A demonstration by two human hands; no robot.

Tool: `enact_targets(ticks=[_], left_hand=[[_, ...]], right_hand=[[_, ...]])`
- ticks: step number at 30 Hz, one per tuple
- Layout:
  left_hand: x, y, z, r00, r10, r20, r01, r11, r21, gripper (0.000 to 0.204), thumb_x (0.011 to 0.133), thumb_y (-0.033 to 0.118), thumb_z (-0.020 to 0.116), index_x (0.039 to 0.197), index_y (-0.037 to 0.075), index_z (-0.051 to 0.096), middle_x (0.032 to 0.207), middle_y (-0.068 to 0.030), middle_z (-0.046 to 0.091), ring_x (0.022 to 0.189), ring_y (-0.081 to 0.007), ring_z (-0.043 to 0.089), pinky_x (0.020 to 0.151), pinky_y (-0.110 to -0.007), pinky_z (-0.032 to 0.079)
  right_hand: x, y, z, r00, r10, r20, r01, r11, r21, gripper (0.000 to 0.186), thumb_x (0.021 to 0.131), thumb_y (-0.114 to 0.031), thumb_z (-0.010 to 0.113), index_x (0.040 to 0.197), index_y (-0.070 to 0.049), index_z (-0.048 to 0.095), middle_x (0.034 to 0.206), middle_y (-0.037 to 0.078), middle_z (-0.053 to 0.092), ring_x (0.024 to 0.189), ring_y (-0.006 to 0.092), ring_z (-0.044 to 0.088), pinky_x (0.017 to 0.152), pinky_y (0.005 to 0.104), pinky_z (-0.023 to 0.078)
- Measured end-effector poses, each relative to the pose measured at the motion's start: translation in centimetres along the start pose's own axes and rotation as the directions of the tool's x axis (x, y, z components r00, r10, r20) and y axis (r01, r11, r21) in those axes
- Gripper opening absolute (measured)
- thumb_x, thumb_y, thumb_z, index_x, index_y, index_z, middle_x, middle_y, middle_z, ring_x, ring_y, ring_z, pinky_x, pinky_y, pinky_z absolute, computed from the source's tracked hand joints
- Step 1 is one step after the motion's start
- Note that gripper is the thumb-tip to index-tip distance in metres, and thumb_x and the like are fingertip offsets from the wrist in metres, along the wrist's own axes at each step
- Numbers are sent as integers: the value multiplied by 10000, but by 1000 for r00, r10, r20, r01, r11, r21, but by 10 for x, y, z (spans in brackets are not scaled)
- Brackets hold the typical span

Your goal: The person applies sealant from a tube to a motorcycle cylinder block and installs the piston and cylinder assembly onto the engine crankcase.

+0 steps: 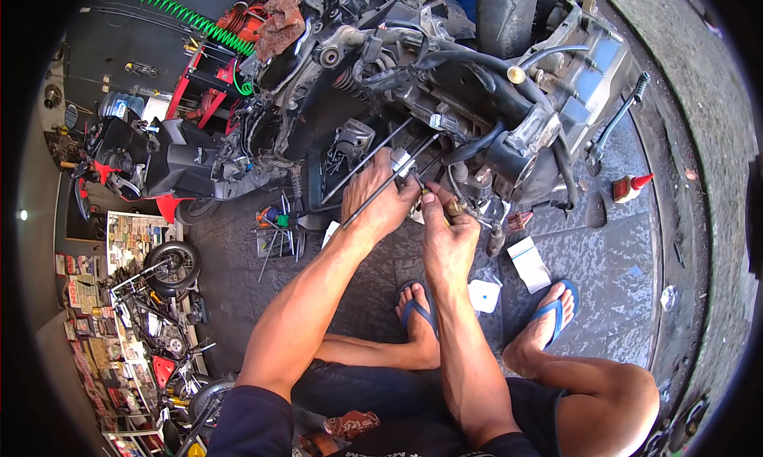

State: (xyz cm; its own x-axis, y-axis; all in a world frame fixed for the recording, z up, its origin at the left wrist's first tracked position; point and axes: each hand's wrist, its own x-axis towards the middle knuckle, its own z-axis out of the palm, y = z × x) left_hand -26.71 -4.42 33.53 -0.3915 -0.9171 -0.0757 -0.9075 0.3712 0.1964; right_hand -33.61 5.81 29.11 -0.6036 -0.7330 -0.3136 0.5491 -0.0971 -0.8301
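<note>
Left hand (pixel 385 196) — fingers curled about a silver metal part (pixel 400 162), beside long rods (pixel 352 176) at the stripped motorcycle (pixel 497 99). Right hand (pixel 449 230) — fingertips pinched, contents unclear. Dark shirt (pixel 250 425): pale lettering, cropped. Board (pixel 127 234): many printed labels, too small to tell.

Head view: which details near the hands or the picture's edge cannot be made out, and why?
Head view: what the right hand may be gripping; the hand itself hides it.
Head view: full outline of the silver part; the left hand overlaps it.
Head view: top of the tyre; upper edge cuts it.
</note>
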Motion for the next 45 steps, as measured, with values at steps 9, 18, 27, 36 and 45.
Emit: enact_targets(ticks=[9,18,27,36,45], left_hand=[[-2,3,-3,1000,-4,-11,4,1000,-10,442,865,273,668,1185,10,514,943,-286,674,889,-487,652,749,-572,516],[1,5,3,997,53,-52,-50,997,54,482,871,348,654,1153,-25,538,928,-320,681,853,-501,666,735,-575,539],[0,7,13,995,82,-50,-81,997,7,503,842,329,686,1167,-12,509,1033,-310,657,984,-486,642,849,-555,520],[-10,-9,8,996,49,-78,-48,999,23,564,829,337,673,1240,-5,493,1100,-298,654,1003,-482,642,873,-560,513],[-7,-15,12,992,30,-121,-31,1000,-7,564,806,355,703,1221,22,514,1080,-276,671,1014,-459,651,862,-573,508]], right_hand=[[5,-3,4,998,-34,-59,27,994,-109,244,946,-122,666,1109,47,734,1003,131,755,934,151,661,873,310,505],[11,-7,-1,999,-9,-41,4,994,-105,216,936,-158,647,999,24,745,848,77,722,810,123,627,739,315,507],[36,20,-25,986,52,159,13,924,-381,390,973,-249,544,1259,-22,682,1125,170,736,1049,205,675,948,334,491],[42,35,-21,910,131,394,88,866,-492,457,971,-206,487,1387,-47,592,1194,197,705,1089,271,672,991,347,482],[25,16,-14,963,-11,268,165,812,-560,421,962,-369,538,1330,-199,653,1146,259,696,1125,413,654,970,451,504]])
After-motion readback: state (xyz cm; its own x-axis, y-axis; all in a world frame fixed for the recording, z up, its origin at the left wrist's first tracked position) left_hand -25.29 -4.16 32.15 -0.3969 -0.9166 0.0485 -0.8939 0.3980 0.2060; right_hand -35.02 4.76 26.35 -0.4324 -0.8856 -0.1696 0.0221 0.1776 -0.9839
